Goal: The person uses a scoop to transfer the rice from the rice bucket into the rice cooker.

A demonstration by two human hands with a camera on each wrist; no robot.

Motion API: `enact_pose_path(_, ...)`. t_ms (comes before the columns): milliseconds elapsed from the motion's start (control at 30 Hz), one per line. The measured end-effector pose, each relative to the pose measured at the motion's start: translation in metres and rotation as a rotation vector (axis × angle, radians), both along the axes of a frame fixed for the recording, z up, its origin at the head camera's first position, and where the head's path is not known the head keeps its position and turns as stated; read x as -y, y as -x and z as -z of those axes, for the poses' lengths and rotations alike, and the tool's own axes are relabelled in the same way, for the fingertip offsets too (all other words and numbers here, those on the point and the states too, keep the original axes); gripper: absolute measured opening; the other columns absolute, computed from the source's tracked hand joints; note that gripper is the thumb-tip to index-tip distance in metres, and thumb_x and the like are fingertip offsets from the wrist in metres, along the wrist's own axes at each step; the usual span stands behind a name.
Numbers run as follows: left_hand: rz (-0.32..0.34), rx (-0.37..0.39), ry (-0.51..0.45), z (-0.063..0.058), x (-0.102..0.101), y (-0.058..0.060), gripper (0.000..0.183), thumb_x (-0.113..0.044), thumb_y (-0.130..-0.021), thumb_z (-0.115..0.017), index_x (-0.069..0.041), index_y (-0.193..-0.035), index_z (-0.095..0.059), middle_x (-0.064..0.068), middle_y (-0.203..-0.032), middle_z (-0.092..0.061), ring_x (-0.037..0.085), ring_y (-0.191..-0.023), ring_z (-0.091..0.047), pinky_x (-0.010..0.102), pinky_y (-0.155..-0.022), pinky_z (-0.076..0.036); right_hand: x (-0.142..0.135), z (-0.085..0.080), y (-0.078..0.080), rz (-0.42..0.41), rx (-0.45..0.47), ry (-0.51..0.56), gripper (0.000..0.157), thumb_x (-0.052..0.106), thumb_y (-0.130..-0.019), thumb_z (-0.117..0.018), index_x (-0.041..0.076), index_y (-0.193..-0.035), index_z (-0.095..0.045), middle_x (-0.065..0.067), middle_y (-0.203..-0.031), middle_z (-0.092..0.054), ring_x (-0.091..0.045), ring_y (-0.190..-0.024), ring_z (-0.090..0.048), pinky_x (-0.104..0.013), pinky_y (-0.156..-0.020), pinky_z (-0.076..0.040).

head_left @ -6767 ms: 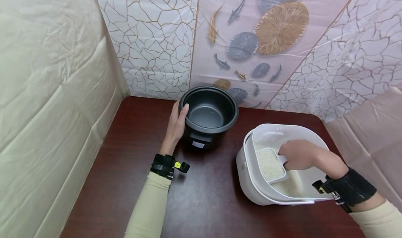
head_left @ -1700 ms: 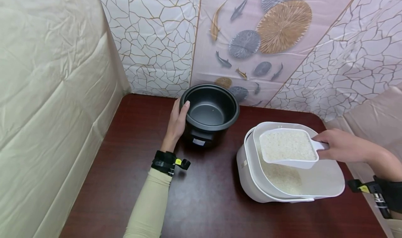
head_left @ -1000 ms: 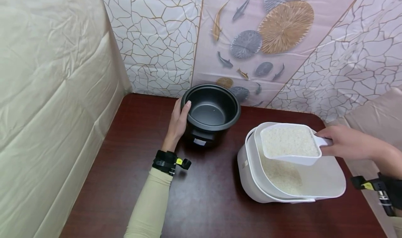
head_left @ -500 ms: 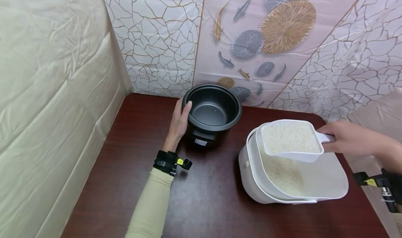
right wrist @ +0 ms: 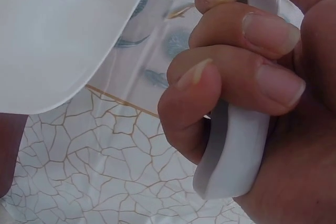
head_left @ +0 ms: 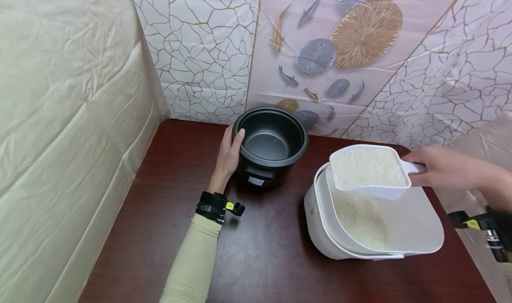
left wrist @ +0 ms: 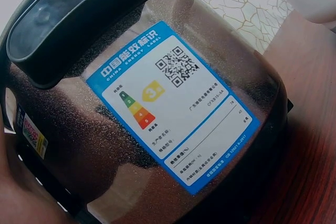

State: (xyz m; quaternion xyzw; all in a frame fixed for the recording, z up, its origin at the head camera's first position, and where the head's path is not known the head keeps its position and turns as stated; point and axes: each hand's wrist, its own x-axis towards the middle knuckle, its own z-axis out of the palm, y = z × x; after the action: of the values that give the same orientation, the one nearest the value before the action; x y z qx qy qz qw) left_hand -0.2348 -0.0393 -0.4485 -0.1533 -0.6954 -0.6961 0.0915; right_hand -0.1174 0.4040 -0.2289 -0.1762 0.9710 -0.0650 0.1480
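My right hand (head_left: 452, 167) grips the handle (right wrist: 239, 150) of a white scoop (head_left: 370, 193) heaped with rice (head_left: 366, 167). In the right wrist view the fingers curl round that handle. The scoop is held level above the back of a white rice bin (head_left: 316, 223), which has more rice inside. My left hand (head_left: 229, 154) holds the left side of a black rice cooker (head_left: 256, 172), thumb at the rim and other fingers outside, partly hidden. Only a small speck shows on the bottom of its dark inner pot (head_left: 266, 145). An energy label (left wrist: 173, 108) on the cooker's side fills the left wrist view.
Both vessels stand on a dark red-brown table (head_left: 256, 245), cooker at the back middle, bin to its right. A patterned wall covering (head_left: 200, 54) rises right behind the cooker. Pale cloth (head_left: 80, 138) hangs along the left side.
Earlier the right hand was down in the bin with the scoop in the rice. It has since lifted the full scoop and moved it slightly farther back. The left hand stays at the cooker.
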Motion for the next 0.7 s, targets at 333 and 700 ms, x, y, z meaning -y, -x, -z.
enact_pose_path(333,0.039,0.012,-0.044,-0.008,0.003,-0.002,0.056,-0.035,-0.113,-0.045,-0.011,-0.163,-0.041,0.014,-0.162,-0.040,0.033,-0.142,-0.044,0.058,-0.117,-0.033,0.014,-0.012,0.012,-0.047,-0.046,0.063,0.019,0.010,-0.086,-0.087,0.022,-0.085,-0.073,0.015,-0.066,-0.050,-0.002,-0.059,-0.046,-0.026,-0.055,-0.041)
enact_pose_path(700,0.021,-0.017,-0.045,0.003,0.002,0.002,0.055,-0.049,-0.111,-0.046,-0.021,-0.159,-0.048,0.004,-0.156,-0.045,0.023,-0.135,-0.049,0.052,-0.113,-0.038,0.033,-0.021,0.036,-0.080,-0.026,0.061,0.010,0.014,-0.091,-0.083,0.021,-0.092,-0.076,0.014,-0.067,-0.053,-0.004,-0.059,-0.048,-0.027,-0.055,-0.041)
